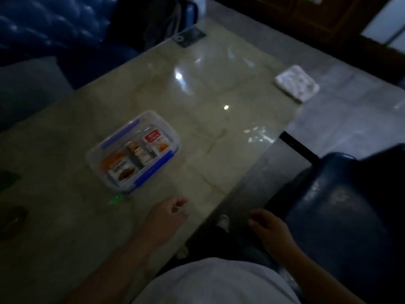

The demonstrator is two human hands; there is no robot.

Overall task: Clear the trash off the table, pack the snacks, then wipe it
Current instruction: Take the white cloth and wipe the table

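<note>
A clear plastic snack box with blue clips sits on the glass-topped table, lid on, with several snack packets inside. My left hand hovers just below the box near the table's front edge, fingers loosely curled, holding nothing. At the table's edge and off to the right, my right hand also holds nothing, its fingers loosely bent. A folded white cloth lies at the far right corner of the table.
A dark flat card or coaster lies at the far corner. Dark blue padded seats stand at the left rear and right. A green thing and a brown thing lie at the left edge.
</note>
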